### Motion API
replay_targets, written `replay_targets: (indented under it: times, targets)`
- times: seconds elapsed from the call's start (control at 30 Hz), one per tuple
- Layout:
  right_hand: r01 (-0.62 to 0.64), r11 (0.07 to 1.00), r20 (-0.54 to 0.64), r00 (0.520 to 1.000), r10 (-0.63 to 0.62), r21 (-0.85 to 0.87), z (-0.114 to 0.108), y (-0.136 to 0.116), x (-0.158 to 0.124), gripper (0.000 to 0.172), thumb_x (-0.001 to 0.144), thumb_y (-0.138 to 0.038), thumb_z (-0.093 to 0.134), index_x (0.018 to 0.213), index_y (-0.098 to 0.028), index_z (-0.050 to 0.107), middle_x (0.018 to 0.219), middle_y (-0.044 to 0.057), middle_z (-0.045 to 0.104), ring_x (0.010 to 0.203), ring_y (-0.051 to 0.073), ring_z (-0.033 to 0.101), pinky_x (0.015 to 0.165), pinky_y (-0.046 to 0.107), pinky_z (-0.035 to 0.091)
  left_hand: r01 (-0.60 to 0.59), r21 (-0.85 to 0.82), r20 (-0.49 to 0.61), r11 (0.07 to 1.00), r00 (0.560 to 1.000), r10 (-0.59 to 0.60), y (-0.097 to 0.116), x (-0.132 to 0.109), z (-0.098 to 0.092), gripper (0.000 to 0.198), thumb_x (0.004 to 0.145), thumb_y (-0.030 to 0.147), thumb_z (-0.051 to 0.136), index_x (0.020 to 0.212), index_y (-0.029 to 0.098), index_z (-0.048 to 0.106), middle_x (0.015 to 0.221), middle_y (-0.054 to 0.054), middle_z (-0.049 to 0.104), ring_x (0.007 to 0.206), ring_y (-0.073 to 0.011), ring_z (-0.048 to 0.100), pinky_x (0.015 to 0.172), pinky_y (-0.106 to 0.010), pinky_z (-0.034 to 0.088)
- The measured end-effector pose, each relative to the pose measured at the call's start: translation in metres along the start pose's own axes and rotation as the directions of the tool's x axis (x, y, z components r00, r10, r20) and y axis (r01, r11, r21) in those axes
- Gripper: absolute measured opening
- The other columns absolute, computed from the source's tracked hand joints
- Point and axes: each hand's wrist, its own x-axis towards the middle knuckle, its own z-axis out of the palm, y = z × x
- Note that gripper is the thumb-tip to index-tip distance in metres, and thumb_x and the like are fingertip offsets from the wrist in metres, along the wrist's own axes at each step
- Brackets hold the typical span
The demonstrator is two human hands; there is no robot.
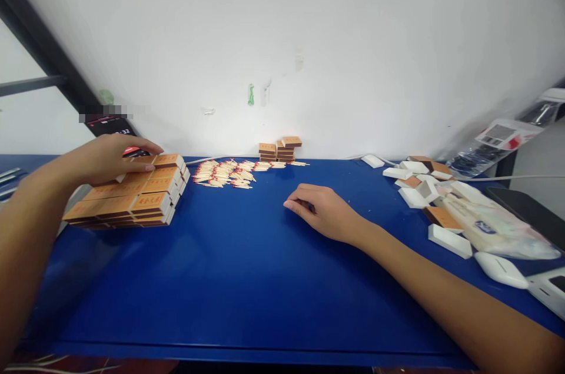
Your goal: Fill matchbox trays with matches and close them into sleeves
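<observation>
Matchboxes (132, 197), stacked left, are pressed under the flat, unclasped left hand (110, 159): squaring, it is judged. Right hand (324, 212) is rested loosely curled, empty; any pickup calls for pinching.

Left hand (110, 159) rests on the matchbox stack (132, 197) at nine o'clock; right hand (324, 212) lies curled mid-table, loose matches (225, 174) at eleven

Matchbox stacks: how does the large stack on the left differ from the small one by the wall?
The large stack holds many boxes in neat rows; the small stack holds only a few. The left hand rests on the large stack; no hand touches the small stack. Both are orange-brown matchboxes on the blue table.
</observation>
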Motion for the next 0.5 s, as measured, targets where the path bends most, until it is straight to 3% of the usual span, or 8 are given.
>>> replay_targets:
  times: [0.17, 0.33, 0.5]
  targets:
    - [-0.001, 1.000, 0.001, 1.000, 0.001, -0.010, -0.001, 0.000, -0.001, 0.029, 0.108, -0.039, 0.052, 0.098, -0.021, 0.073, 0.091, 0.005, 0.071, 0.075, 0.016, 0.061, 0.069, 0.031, 0.046, 0.011, -0.017, -0.021, 1.000, 1.000, -0.011, -0.003, -0.002, -0.002, 0.072, 0.079, 0.065, 0.070, 0.142, 0.029, 0.065, 0.094, -0.002, 0.075, 0.071, -0.0189, 0.061, 0.064, -0.027, 0.047]
    - [0.007, 1.000, 0.003, 1.000, -0.007, -0.008, -0.001, 0.000, -0.001, 0.030, 0.108, -0.040, 0.051, 0.098, -0.021, 0.073, 0.091, 0.005, 0.071, 0.076, 0.017, 0.061, 0.070, 0.031, 0.046, 0.060, 0.115, -0.214, 0.991, 0.976, -0.035, -0.027, -0.007, -0.012, 0.088, 0.063, 0.087, 0.065, 0.124, 0.025, 0.077, 0.114, -0.008, 0.078, 0.094, -0.0279, 0.064, 0.076, -0.031, 0.046]
    - [0.004, 1.000, 0.003, 1.000, -0.004, -0.010, 0.000, 0.000, 0.000, 0.032, 0.108, -0.041, 0.051, 0.098, -0.021, 0.073, 0.090, 0.005, 0.071, 0.076, 0.017, 0.061, 0.070, 0.031, 0.047, 0.177, 0.172, -0.261, 0.969, 0.957, -0.129, -0.052, -0.010, -0.011, 0.096, 0.057, 0.089, 0.069, 0.122, 0.019, 0.077, 0.091, -0.007, 0.079, 0.073, -0.0230, 0.061, 0.075, -0.030, 0.043]
